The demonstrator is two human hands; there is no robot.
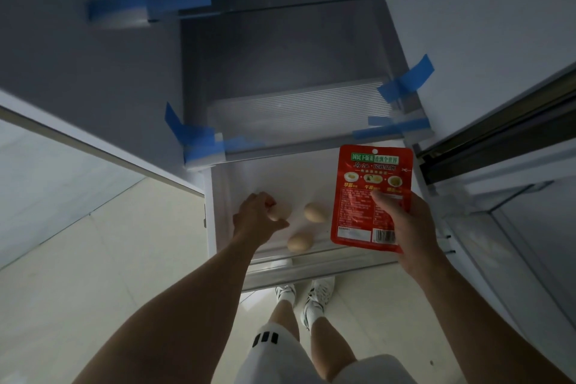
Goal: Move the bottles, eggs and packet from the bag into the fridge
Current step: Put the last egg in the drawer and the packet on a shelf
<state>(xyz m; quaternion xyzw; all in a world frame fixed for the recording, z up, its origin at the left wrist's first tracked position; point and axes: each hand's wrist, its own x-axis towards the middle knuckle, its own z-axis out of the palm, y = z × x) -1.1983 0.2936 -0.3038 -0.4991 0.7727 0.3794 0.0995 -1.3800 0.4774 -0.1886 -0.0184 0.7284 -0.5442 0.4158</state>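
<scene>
Three eggs are in our open white fridge drawer (218,196): one egg (315,212) mid-drawer, a second egg (299,242) near the front edge, and a third egg (280,212) in our left hand (258,221), fingers curled around it, low at the drawer's left side; we cannot tell whether it touches the bottom. Our right hand (411,224) holds the red packet (371,196) upright over the drawer's right side, thumb pressed on its printed face, other fingers hidden behind it, barcode at the lower corner. The packet hides the drawer's right portion, so we cannot see what lies under it. Just beyond the drawer sits a ribbed clear cover (299,115) with a glass shelf (311,0) higher up, both taped at the corners with blue tape (193,137). Left fridge door (78,140) swings wide on our left; on the right, the edge of the right door (498,121) with its dark seal sits close beside the packet hand. Below the drawer front we see our white sneakers (311,293) and white shorts (280,352) on the pale tile floor (109,259). Bottles and bag are out of frame. Nothing sits between either hand and the drawer opening; the two loose eggs lie between our hands, apart from each other.
</scene>
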